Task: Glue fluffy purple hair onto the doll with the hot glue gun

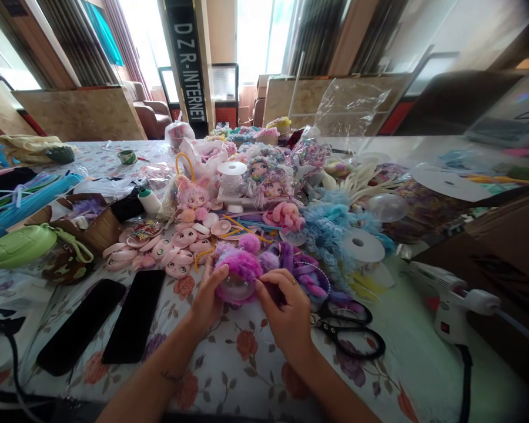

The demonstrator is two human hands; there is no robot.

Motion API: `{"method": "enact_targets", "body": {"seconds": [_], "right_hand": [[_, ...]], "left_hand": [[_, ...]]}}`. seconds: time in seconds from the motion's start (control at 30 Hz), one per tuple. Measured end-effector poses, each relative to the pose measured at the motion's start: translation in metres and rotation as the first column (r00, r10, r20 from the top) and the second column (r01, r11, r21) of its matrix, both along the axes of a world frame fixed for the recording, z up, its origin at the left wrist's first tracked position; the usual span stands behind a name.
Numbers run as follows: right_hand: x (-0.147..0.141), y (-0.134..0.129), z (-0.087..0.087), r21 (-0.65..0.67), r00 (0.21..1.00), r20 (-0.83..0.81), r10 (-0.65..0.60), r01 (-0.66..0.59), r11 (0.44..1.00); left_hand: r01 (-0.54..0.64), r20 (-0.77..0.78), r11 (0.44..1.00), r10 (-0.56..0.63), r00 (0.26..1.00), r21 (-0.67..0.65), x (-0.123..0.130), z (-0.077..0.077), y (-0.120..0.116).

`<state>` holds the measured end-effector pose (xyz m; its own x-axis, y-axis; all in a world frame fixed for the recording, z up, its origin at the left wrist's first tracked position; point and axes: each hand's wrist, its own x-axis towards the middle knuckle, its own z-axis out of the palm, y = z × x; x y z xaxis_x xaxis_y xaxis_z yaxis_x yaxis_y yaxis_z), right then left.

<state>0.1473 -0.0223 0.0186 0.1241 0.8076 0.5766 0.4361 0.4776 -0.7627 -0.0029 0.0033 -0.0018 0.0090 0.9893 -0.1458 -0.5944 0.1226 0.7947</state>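
Fluffy magenta piece (242, 264) around clear dome (238, 288) — center of frame. Left hand (206, 298) clamped on left side; right hand (288, 306) pinched on right edge. Apparent step: fluff adjustment around dome. Next move calls for steady left hold — light right-hand pinch.

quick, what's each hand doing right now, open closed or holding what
Left hand: holding the fluffy magenta piece by its side.
Right hand: pinched closed at that piece's edge; what is between the fingertips can't be told.
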Motion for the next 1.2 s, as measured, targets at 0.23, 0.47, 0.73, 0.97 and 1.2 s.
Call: {"method": "enact_targets", "body": {"seconds": [0.23, 0.47, 0.73, 0.97, 1.2], "right_hand": [[0.001, -0.001, -0.007, -0.245, 0.990, -0.132, 0.049, -0.081, 0.966], [0.000, -0.001, -0.012, -0.249, 0.989, -0.145, 0.024, -0.060, 0.967], [0.014, 0.004, -0.012, -0.239, 0.976, -0.218, 0.009, -0.063, 0.969], [0.032, 0.014, -0.013, -0.411, 0.954, -0.278, 0.113, -0.225, 0.883], [0.030, 0.009, -0.016, -0.128, 0.951, 0.284, 0.119, -0.086, 0.988]], "left_hand": [[-0.096, 0.181, 0.989, 0.116, 0.977, -0.115, 0.004, -0.001, 0.005], [-0.099, 0.216, 0.985, 0.129, 0.968, -0.144, 0.004, 0.000, 0.005], [-0.193, 0.211, 0.968, 0.225, 0.951, -0.162, 0.003, 0.004, 0.007], [-0.227, 0.286, 0.939, 0.298, 0.911, -0.257, 0.002, 0.014, 0.013], [-0.225, 0.336, 0.918, 0.335, 0.880, -0.326, -0.005, 0.021, 0.016]]}}
